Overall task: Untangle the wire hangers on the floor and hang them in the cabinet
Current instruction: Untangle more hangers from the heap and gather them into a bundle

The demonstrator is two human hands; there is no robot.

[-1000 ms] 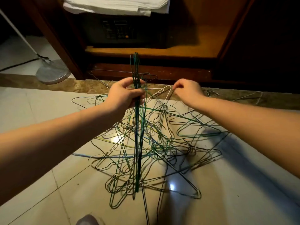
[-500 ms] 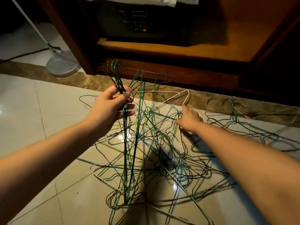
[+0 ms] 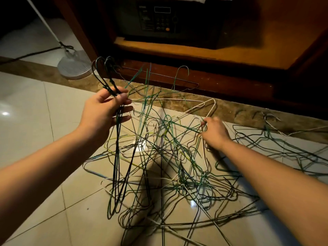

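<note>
A tangled heap of green, white and dark wire hangers (image 3: 168, 157) lies on the tiled floor in front of the wooden cabinet (image 3: 195, 55). My left hand (image 3: 104, 110) grips the necks of a small bunch of dark hangers (image 3: 118, 157), hooks pointing up, bodies hanging down to the floor. My right hand (image 3: 214, 132) reaches into the right side of the heap and pinches a wire near a white hanger (image 3: 207, 107). Which wire it holds is hard to tell.
A safe (image 3: 170, 18) sits on the cabinet's bottom shelf. A floor lamp's round base (image 3: 75, 66) and cord stand to the left of the cabinet. More loose hangers (image 3: 276, 144) spread to the right along the stone threshold (image 3: 177, 102).
My left hand has lifted its bunch of hangers leftwards, away from the heap. My right hand has dropped from the heap's top into its right side. The view has tilted down and nearer.
</note>
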